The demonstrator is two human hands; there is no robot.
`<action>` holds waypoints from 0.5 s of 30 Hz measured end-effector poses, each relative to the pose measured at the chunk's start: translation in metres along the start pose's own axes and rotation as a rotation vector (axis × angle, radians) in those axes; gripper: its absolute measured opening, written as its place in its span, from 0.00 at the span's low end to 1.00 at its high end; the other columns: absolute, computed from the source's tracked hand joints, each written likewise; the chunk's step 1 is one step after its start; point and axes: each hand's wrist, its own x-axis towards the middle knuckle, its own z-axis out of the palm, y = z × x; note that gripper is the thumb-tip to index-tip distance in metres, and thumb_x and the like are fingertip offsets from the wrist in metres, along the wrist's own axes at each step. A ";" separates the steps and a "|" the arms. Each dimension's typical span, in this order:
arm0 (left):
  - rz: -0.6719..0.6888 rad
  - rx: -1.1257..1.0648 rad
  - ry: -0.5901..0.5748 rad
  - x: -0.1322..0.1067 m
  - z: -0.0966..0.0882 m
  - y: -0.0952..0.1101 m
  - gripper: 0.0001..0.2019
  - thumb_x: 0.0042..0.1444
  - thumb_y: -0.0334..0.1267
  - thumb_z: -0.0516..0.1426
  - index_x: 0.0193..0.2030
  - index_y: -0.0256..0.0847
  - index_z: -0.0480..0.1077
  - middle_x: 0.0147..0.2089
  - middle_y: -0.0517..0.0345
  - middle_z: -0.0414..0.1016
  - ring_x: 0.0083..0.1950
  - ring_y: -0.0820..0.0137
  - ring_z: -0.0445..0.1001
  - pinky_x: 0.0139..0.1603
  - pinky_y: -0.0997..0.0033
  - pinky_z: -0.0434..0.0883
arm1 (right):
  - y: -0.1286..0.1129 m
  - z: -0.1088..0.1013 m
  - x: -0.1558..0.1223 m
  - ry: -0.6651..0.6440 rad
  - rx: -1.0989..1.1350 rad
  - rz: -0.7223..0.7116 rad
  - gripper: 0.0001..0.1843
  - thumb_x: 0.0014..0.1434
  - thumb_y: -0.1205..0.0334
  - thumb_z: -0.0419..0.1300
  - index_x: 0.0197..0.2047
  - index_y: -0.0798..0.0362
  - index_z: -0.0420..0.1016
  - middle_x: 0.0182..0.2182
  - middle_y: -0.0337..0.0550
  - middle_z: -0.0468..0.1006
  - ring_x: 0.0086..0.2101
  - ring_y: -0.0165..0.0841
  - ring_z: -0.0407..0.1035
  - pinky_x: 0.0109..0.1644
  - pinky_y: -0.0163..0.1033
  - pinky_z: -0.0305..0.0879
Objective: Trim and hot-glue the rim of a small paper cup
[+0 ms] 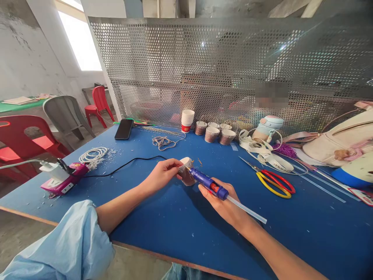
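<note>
Over the middle of the blue table, my left hand (166,171) grips the rim of a small paper cup (188,177) whose side is covered in brown cord. The cup is tilted. My right hand (223,198) is wrapped round a blue glue gun (205,181), with a clear glue stick (247,210) poking out of its back end. The gun's nozzle is at the cup's pale upper edge; whether it touches, I cannot tell. Behind the cup lies a loose tangle of thin cord (164,142).
Several brown-wrapped cups (212,134) and a stack of white paper cups (187,118) stand at the back. Scissors (275,182), a lanyard (272,159) and a cream bag (335,134) lie right. Left are a phone (124,129), a power strip (65,181) and the black cable (128,163).
</note>
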 end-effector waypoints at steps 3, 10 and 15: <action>0.011 0.006 0.003 0.000 0.000 -0.001 0.09 0.52 0.36 0.56 0.37 0.36 0.75 0.35 0.56 0.78 0.33 0.69 0.77 0.40 0.68 0.74 | -0.004 0.000 -0.001 -0.019 -0.030 -0.025 0.18 0.59 0.52 0.57 0.22 0.49 0.57 0.17 0.33 0.61 0.20 0.27 0.51 0.28 0.35 0.56; 0.070 0.058 0.013 0.000 0.001 0.000 0.08 0.53 0.34 0.56 0.37 0.37 0.75 0.34 0.57 0.78 0.34 0.69 0.77 0.41 0.68 0.74 | -0.003 0.003 -0.003 0.006 -0.074 -0.054 0.19 0.59 0.51 0.56 0.23 0.48 0.54 0.18 0.33 0.59 0.20 0.28 0.51 0.27 0.36 0.54; 0.092 0.062 0.022 0.000 0.002 -0.001 0.08 0.52 0.33 0.55 0.36 0.37 0.75 0.35 0.57 0.78 0.36 0.69 0.77 0.42 0.69 0.75 | -0.001 0.003 -0.002 0.035 -0.099 -0.072 0.18 0.61 0.52 0.56 0.24 0.47 0.56 0.18 0.33 0.60 0.20 0.28 0.52 0.28 0.36 0.55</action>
